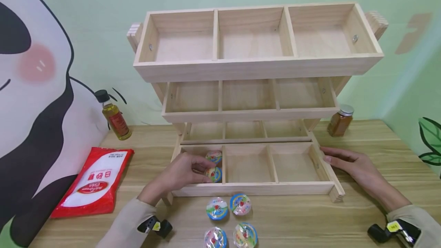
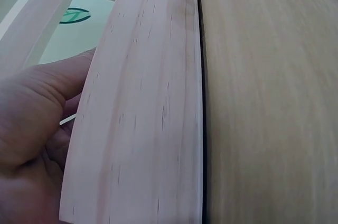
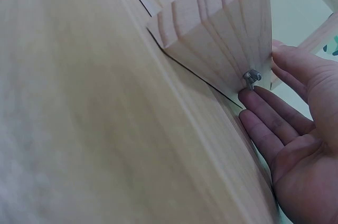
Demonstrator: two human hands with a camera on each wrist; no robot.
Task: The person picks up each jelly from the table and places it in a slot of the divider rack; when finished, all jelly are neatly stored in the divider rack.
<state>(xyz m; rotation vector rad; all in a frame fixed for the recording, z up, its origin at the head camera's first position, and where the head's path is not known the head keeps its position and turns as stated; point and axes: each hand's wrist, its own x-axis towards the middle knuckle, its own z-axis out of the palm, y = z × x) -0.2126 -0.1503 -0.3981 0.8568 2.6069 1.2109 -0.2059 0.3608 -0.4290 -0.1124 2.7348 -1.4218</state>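
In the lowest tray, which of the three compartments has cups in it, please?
The left compartment: two cups show in it, at the left hand. The middle one and the right one show none.

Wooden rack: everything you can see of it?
The wooden rack is pale, grained, apparently unpainted: four stepped tiers, each split by two dividers into three compartments, between slanted side posts. A metal wing nut sits low on its right side. It stands upright on the table. Two small cups lie bottom-left, where the left hand reaches in; the right hand touches its right side.
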